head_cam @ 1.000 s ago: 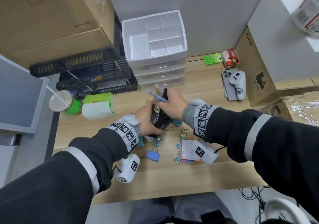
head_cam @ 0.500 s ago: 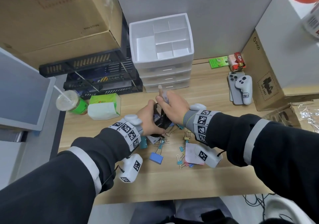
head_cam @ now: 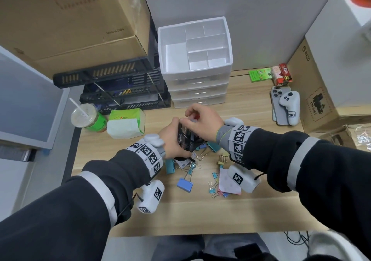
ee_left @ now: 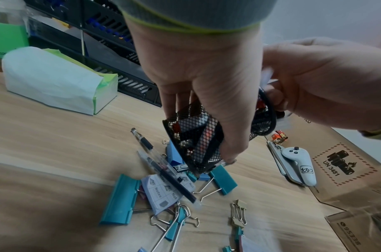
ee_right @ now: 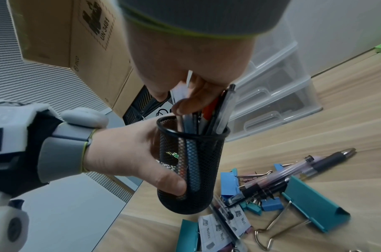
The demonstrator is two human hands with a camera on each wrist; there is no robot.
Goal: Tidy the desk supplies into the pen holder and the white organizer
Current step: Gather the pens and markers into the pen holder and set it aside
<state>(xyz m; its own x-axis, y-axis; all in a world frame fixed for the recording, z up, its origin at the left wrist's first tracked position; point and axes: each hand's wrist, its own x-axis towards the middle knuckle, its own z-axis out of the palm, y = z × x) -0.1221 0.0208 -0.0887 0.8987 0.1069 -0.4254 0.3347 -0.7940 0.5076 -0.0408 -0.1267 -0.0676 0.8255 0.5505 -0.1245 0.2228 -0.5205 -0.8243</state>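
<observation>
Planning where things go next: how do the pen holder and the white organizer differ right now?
The pen holder is round black mesh; the white organizer is a solid box with drawers below. The pen holder is lifted and tilted, gripped by the left hand, while the organizer stands at the back of the desk. The holder has pens in it; the organizer's top compartments look bare. Both are open-topped.

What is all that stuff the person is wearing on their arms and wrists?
Both arms are in dark sleeves with a pale grey band. Each wrist carries a white cuff printed with black square codes, over a grey wristband edged in yellow-green. Below the left hand and the right hand hangs a white coded box on a thin black cable.
</observation>
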